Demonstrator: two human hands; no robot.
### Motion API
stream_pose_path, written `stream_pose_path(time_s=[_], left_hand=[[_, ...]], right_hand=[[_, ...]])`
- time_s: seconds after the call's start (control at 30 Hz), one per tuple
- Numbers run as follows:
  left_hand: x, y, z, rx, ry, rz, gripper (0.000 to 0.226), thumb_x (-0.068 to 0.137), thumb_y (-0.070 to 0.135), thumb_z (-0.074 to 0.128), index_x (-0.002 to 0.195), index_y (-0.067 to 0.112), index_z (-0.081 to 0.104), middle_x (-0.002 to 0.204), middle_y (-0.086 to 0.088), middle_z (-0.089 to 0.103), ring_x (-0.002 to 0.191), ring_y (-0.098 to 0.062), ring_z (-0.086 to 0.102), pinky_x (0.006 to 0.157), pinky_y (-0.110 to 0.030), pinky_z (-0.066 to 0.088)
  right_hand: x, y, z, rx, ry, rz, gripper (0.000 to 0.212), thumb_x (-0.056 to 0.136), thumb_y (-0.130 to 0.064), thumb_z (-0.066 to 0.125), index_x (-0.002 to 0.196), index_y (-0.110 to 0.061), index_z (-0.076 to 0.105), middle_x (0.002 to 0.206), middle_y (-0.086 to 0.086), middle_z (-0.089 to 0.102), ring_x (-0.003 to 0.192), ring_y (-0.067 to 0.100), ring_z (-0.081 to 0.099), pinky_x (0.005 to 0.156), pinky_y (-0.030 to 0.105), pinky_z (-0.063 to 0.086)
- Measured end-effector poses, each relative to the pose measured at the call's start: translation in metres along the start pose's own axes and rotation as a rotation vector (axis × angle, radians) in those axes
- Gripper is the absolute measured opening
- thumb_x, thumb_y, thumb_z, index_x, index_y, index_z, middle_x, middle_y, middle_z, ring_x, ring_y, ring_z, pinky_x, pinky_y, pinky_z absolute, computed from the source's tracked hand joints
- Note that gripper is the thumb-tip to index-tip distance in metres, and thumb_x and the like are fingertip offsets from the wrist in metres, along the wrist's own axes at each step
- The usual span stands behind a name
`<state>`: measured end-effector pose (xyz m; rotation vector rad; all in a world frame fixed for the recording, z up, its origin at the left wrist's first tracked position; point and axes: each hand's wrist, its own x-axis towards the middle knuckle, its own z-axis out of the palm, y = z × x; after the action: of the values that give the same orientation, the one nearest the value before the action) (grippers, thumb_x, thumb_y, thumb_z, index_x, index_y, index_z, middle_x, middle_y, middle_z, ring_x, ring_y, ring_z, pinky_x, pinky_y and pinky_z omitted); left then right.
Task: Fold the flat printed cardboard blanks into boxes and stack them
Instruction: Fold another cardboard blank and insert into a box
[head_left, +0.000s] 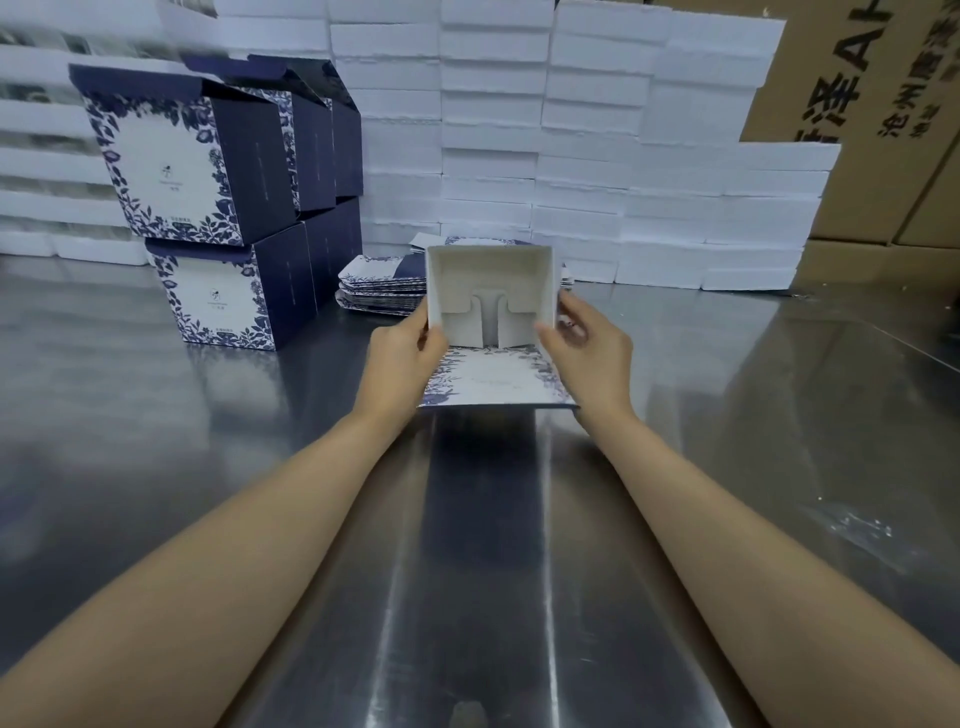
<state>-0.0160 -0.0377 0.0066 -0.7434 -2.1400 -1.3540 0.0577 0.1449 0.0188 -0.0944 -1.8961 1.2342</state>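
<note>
A half-formed box (488, 296) with a blue floral print lies on its side in the middle of the steel table (156, 441), its open mouth facing me and its interlocked bottom flaps visible inside. Its printed lid flap (493, 379) lies flat toward me. My left hand (402, 358) grips the box's left wall, and my right hand (587, 353) grips the right wall. Behind it lies a pile of flat printed blanks (379, 291). Finished blue and white boxes (208, 208) are stacked two high at the left.
A wall of white foam blocks (571, 156) runs along the back of the table. Brown shipping cartons (883, 104) with printed characters stand at the right. The steel surface reflects light strongly.
</note>
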Motion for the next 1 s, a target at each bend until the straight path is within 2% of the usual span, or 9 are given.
stream_pose_path(time_s=[0.07, 0.13, 0.23, 0.33, 0.4, 0.57, 0.77, 0.9, 1.0], left_hand=[[0.001, 0.003, 0.003, 0.063, 0.022, 0.020, 0.016, 0.092, 0.004, 0.047, 0.089, 0.004, 0.063, 0.049, 0.008, 0.031, 0.047, -0.010, 0.029, 0.048, -0.019, 0.026], [0.000, 0.008, 0.006, 0.139, 0.024, 0.057, 0.025, 0.091, 0.001, 0.047, 0.109, -0.001, 0.064, 0.052, -0.001, 0.033, 0.051, -0.014, 0.026, 0.050, -0.026, 0.023], [-0.001, 0.013, 0.005, 0.173, 0.038, 0.057, 0.031, 0.090, 0.002, 0.046, 0.117, 0.001, 0.063, 0.054, -0.006, 0.035, 0.054, -0.019, 0.026, 0.055, -0.033, 0.026], [-0.007, 0.024, 0.003, 0.246, 0.000, 0.148, 0.043, 0.090, 0.004, 0.049, 0.133, 0.006, 0.057, 0.059, -0.014, 0.047, 0.055, -0.032, 0.042, 0.058, -0.041, 0.041], [-0.012, 0.034, 0.003, 0.235, -0.016, 0.232, 0.048, 0.088, 0.004, 0.053, 0.136, 0.006, 0.055, 0.061, -0.014, 0.056, 0.057, -0.035, 0.052, 0.057, -0.042, 0.046], [-0.027, 0.055, 0.011, 0.168, -0.018, 0.455, 0.041, 0.085, 0.010, 0.055, 0.124, -0.001, 0.064, 0.066, -0.012, 0.069, 0.060, -0.031, 0.068, 0.053, -0.042, 0.055], [-0.035, 0.068, 0.016, 0.095, 0.009, 0.571, 0.037, 0.077, 0.000, 0.060, 0.114, -0.004, 0.069, 0.062, -0.007, 0.067, 0.053, -0.027, 0.066, 0.044, -0.036, 0.052], [-0.034, 0.066, 0.014, 0.083, 0.029, 0.585, 0.038, 0.077, 0.000, 0.059, 0.113, -0.003, 0.069, 0.062, -0.006, 0.065, 0.053, -0.027, 0.065, 0.044, -0.036, 0.052], [-0.036, 0.067, 0.016, 0.072, 0.028, 0.599, 0.038, 0.080, 0.005, 0.054, 0.113, -0.004, 0.069, 0.064, -0.006, 0.067, 0.053, -0.027, 0.065, 0.044, -0.036, 0.052]], right_hand=[[0.004, -0.008, -0.002, -0.158, 0.170, -0.252, 0.034, 0.079, -0.005, 0.073, 0.112, -0.005, 0.066, 0.109, 0.000, 0.059, 0.105, 0.014, 0.054, 0.094, 0.018, 0.042], [0.007, -0.020, -0.006, -0.312, 0.224, -0.590, 0.021, 0.075, 0.010, 0.066, 0.094, 0.000, 0.067, 0.096, 0.013, 0.060, 0.096, 0.020, 0.049, 0.084, 0.015, 0.038], [0.015, -0.041, -0.017, -0.406, -0.136, -0.785, 0.020, 0.074, 0.017, 0.057, 0.079, 0.003, 0.070, 0.084, 0.014, 0.066, 0.080, 0.029, 0.059, 0.072, 0.029, 0.047], [0.029, -0.063, -0.022, -0.546, -0.662, -0.281, 0.028, 0.088, 0.001, 0.048, 0.097, -0.008, 0.073, 0.095, -0.001, 0.069, 0.088, 0.016, 0.061, 0.081, 0.030, 0.047], [0.035, -0.064, -0.019, -0.663, -0.787, -0.035, 0.027, 0.092, -0.006, 0.046, 0.099, -0.010, 0.071, 0.096, -0.001, 0.068, 0.095, 0.018, 0.062, 0.084, 0.029, 0.048], [0.035, -0.043, -0.010, -0.642, -0.587, 0.166, 0.022, 0.092, -0.020, 0.045, 0.070, -0.022, 0.050, 0.073, 0.000, 0.053, 0.074, 0.022, 0.050, 0.064, 0.029, 0.039], [0.032, -0.028, -0.005, -0.769, -0.414, 0.147, 0.024, 0.092, -0.029, 0.050, 0.068, -0.026, 0.047, 0.072, -0.004, 0.052, 0.064, 0.011, 0.048, 0.052, 0.024, 0.031], [0.029, -0.032, -0.006, -0.516, -0.355, 0.316, 0.021, 0.093, -0.023, 0.047, 0.081, -0.016, 0.063, 0.085, 0.004, 0.068, 0.078, 0.020, 0.062, 0.065, 0.029, 0.046], [0.030, -0.034, -0.010, -0.267, -0.256, 0.530, 0.024, 0.091, -0.016, 0.046, 0.072, -0.014, 0.060, 0.081, 0.010, 0.068, 0.075, 0.025, 0.063, 0.077, 0.032, 0.051]])
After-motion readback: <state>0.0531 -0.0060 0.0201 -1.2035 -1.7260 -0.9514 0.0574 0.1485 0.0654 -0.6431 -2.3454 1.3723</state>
